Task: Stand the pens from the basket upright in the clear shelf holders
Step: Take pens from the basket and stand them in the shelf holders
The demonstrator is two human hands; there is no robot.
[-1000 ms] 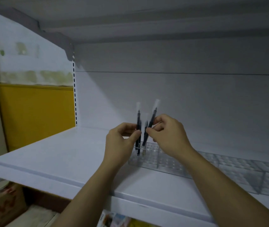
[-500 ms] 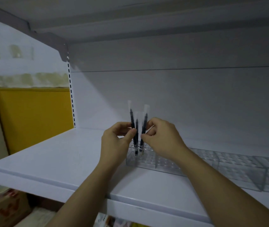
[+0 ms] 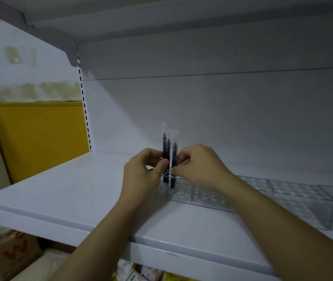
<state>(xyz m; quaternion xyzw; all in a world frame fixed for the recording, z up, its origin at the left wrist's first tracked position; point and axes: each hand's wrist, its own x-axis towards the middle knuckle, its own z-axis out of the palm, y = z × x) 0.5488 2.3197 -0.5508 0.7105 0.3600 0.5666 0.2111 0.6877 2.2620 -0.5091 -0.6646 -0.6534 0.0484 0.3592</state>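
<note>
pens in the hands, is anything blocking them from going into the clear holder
Nothing visible does. The three pens are already upright with their lower ends down in the left end of the clear holder, pinched between the left hand and right hand. The cells to their right look open.
</note>
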